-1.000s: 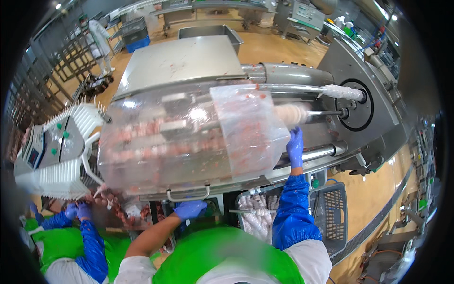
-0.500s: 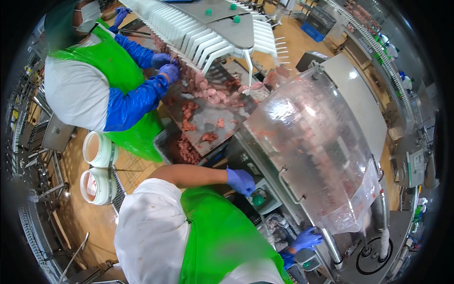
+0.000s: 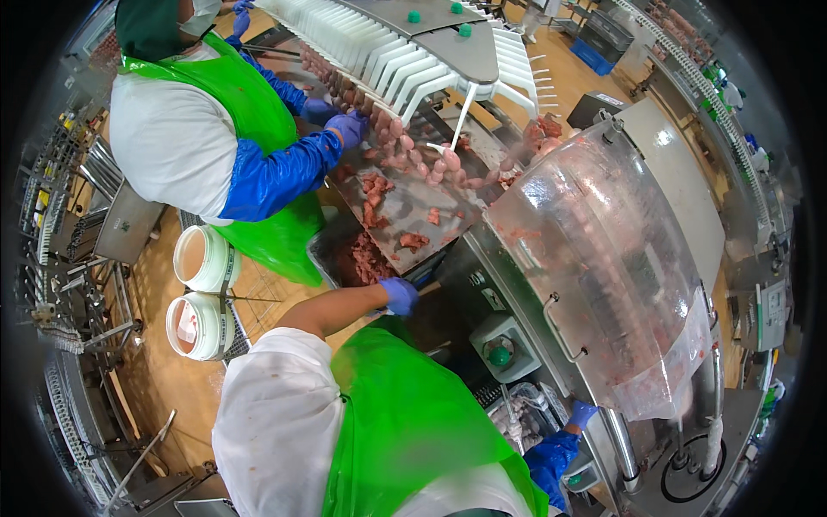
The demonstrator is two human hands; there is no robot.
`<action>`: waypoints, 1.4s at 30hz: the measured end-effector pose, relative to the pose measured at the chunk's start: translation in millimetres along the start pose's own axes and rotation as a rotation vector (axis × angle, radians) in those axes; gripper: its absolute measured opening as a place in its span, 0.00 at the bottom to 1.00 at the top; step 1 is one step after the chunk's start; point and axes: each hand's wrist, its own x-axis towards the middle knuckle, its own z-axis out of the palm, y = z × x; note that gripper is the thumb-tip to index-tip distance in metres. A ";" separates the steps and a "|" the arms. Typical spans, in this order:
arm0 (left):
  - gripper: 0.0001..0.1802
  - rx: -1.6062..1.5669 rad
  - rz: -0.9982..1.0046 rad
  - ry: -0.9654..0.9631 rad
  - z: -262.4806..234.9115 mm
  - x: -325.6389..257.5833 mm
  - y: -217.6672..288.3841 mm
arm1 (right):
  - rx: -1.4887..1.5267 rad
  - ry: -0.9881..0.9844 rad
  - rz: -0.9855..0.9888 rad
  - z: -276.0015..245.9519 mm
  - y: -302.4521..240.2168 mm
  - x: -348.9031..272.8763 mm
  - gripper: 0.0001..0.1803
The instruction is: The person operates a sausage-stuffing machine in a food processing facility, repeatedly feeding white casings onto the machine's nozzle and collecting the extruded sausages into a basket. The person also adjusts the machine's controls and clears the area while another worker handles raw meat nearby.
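My left hand, in a purple glove, is at the near corner of the steel table, beside a grey tub holding reddish meat scraps. Its fingers are hidden, so its grip cannot be made out. At the lower right, my gloved right hand is beside an upright metal cylinder on the machine. The right fingers are mostly turned from sight. Between my hands sits a control box with a green button. Linked sausages run from the machine's clear cover toward white hooks.
A co-worker in a green apron has gloved hands at the hanging sausage links. Loose meat pieces lie on the steel table. Two white buckets stand at the left. A metal handle juts from the cover.
My left hand has moved left and up, from near the green-button box toward the meat tub. My right hand has risen slightly; its spread fingers no longer show. The whole view has shifted.
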 end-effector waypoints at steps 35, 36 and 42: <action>0.19 -0.815 -0.937 0.028 361.7 -338.6 -68.0 | 0.498 -1.499 0.323 123.5 -317.3 -229.3 0.27; 0.19 -0.822 -0.971 0.099 381.1 -349.4 -74.0 | 0.453 -1.516 0.387 119.7 -315.2 -241.2 0.25; 0.18 -0.785 -1.242 0.535 405.3 -414.2 -153.2 | 0.454 -1.421 0.357 121.2 -334.9 -298.3 0.20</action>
